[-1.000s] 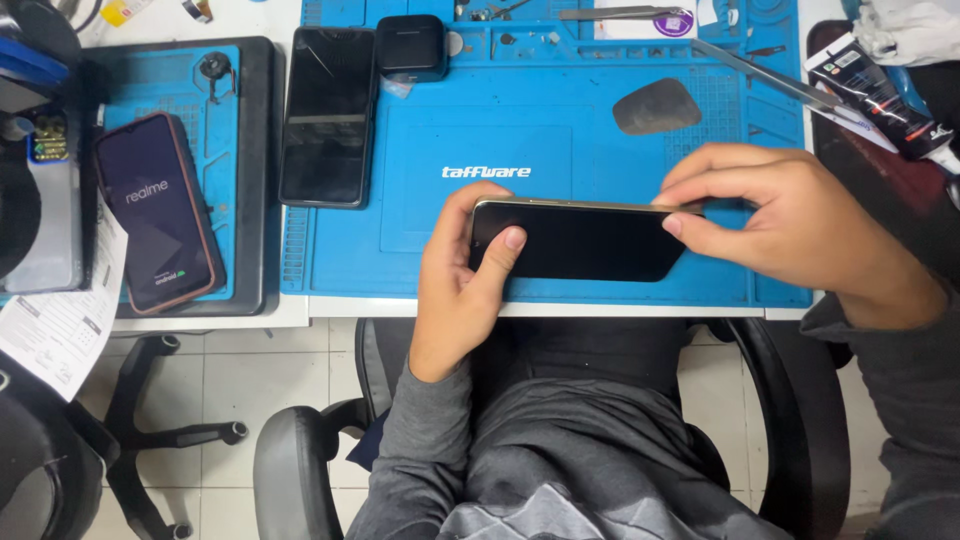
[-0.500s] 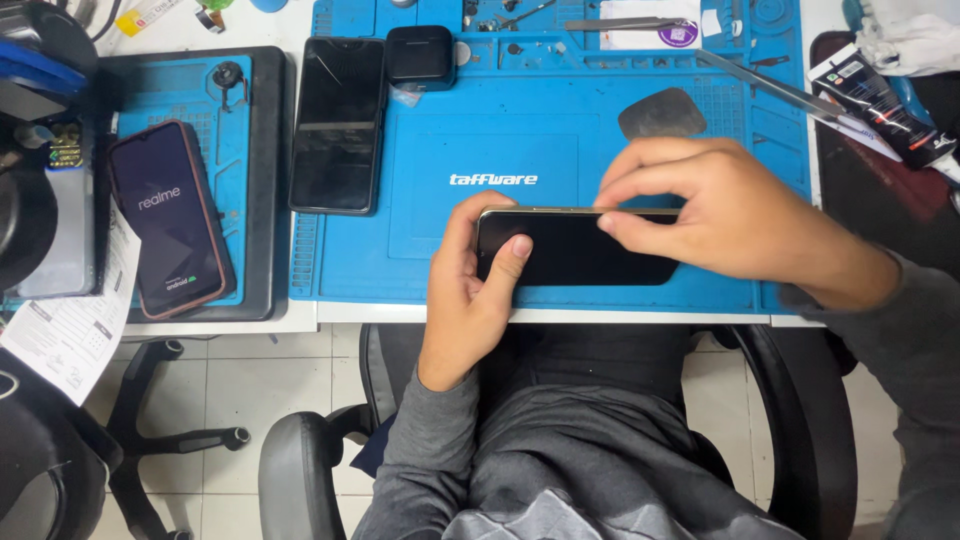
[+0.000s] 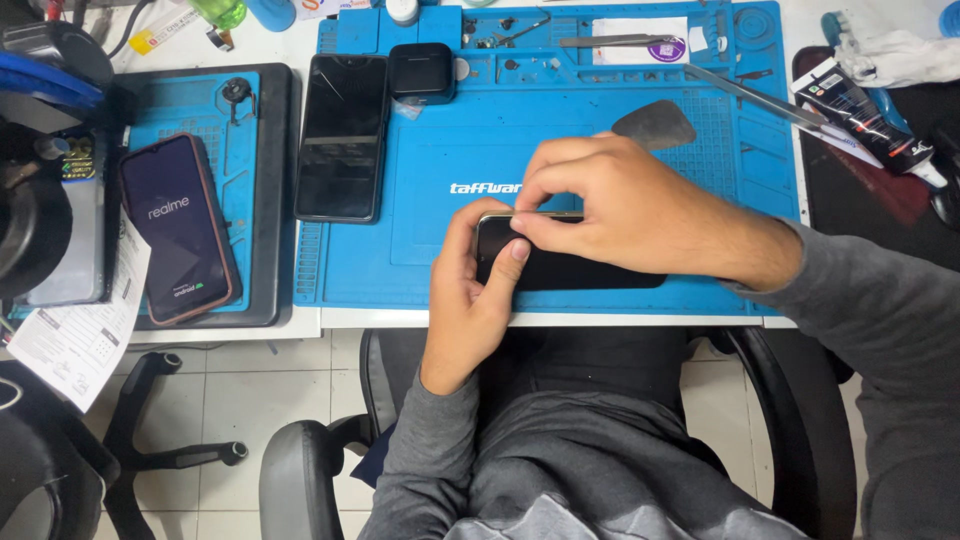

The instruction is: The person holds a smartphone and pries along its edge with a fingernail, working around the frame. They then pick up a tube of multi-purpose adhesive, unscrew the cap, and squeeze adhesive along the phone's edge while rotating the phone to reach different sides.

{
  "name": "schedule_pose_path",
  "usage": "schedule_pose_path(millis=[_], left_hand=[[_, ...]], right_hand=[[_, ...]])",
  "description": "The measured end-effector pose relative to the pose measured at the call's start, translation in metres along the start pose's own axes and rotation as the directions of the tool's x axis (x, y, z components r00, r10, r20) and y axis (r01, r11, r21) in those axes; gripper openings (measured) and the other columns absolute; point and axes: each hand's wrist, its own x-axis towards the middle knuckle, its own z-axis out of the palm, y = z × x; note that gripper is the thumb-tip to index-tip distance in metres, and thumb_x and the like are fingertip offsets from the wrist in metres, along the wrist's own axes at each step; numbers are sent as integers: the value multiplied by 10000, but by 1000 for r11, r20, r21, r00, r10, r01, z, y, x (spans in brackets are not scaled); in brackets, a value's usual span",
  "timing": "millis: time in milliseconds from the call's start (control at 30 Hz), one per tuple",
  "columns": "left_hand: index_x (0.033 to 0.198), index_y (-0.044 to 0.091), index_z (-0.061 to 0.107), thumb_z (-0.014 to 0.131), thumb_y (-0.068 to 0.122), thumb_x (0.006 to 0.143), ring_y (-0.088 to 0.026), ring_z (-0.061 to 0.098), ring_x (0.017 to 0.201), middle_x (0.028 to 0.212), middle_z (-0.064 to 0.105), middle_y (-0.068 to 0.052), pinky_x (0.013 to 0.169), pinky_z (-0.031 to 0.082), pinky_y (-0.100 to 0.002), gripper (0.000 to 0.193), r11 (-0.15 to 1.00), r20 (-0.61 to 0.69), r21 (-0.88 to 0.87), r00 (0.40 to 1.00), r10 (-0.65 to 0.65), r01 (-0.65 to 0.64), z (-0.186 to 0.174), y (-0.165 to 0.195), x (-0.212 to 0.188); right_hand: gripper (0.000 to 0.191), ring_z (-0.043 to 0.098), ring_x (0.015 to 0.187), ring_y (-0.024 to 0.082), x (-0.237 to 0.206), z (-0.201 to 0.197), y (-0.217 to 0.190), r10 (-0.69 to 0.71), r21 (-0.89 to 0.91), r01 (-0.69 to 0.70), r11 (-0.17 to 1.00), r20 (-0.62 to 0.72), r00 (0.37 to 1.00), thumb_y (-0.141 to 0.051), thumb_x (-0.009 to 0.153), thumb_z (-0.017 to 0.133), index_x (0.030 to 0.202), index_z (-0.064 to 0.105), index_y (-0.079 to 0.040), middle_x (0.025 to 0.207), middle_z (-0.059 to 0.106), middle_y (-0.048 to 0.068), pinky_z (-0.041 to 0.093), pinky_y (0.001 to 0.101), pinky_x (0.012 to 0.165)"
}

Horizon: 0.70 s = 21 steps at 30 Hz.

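Left hand (image 3: pixel 470 290) grips the dark phone (image 3: pixel 580 268) by its end on the blue mat (image 3: pixel 420 250). Right hand (image 3: pixel 620 205) pinches its top edge, fingertips curled over.

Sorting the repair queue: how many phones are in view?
3: one dark phone gripped by left hand and right hand; one black phone on the blue mat; one lit phone far left. Others may be hidden.

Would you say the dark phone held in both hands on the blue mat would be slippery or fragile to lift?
The dark phone looks thin and rigid, so probably stiff. Its glossy face suggests a slippery grip. Left hand and right hand both pinch its edges, hinting it needs care.
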Motion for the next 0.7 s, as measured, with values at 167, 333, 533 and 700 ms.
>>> schedule_pose_path(millis=[167, 333, 533, 700], left_hand=[[1293, 4, 559, 665, 96, 1030, -108, 571, 1073, 1162, 620, -44, 963, 470, -247, 298, 998, -13, -22, 998, -60, 59, 0, 1, -1], [1304, 1, 569, 666, 88, 1025, -117, 567, 1118, 1182, 624, -52, 1000, 455, -250, 308, 998, -13, -1, 998, -60, 60, 0, 1, 0], [1316, 1, 562, 663, 81, 1026, -138, 557, 1214, 1258, 620, -68, 1082, 428, -263, 317, 1000, -7, 5, 1000, -21, 21, 0, 0, 2], [1320, 9, 555, 660, 84, 1032, -142, 559, 1191, 1244, 619, -76, 1065, 437, -262, 315, 999, -13, 2, 999, -43, 43, 0, 1, 1]], right_hand=[[193, 702, 815, 249, -26, -16, 11, 15, -138, -12, 990, 22, 1000, -248, 875, 762, 917, 765, -60, 908, 738, 67, 512, 378, 744], [203, 715, 826, 191, -65, -35, 24, 189, -113, -187, 976, 1, 982, -234, 836, 774, 963, 770, -76, 955, 746, 39, 535, 308, 675], [181, 722, 821, 145, -91, -41, 37, 400, -103, -399, 911, -10, 917, -183, 804, 760, 957, 779, -87, 977, 757, 3, 525, 288, 568], [146, 711, 880, 136, -81, -36, 40, 137, -38, -138, 990, -33, 990, -178, 876, 755, 973, 751, -68, 998, 735, 20, 538, 261, 702]])
